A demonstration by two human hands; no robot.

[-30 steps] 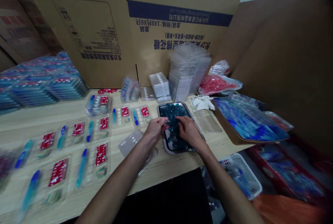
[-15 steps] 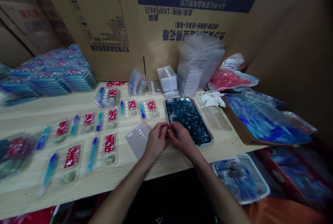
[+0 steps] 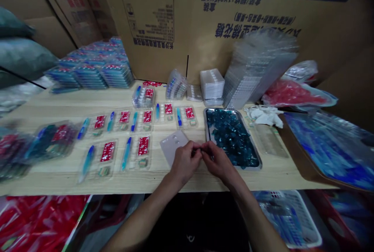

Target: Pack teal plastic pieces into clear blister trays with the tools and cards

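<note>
My left hand [image 3: 187, 159] and my right hand [image 3: 216, 160] meet fingertip to fingertip above the table, both closed in a pinch. Whatever lies between the fingers is small and dark, and I cannot make it out. Beside my left hand, partly covered by it, is a pale flat sheet [image 3: 170, 146] with small raised white bumps. Just right of my right hand sits a metal tray [image 3: 260, 162] heaped with dark teal glossy pieces [image 3: 229, 135].
Clear blister packs [image 3: 143, 146] with blue pens and red cards lie in rows at left. Stacked packs [image 3: 117, 74] stand behind them. Clear plastic trays [image 3: 251, 72] tower at the back, by a large carton [image 3: 181, 22]. At right is a box of blue packets [image 3: 330, 150].
The camera view has swung so the table appears shifted to the right, showing more packs at left. My hands stay pinched together near the tray, with my left hand covering part of the sheet.
</note>
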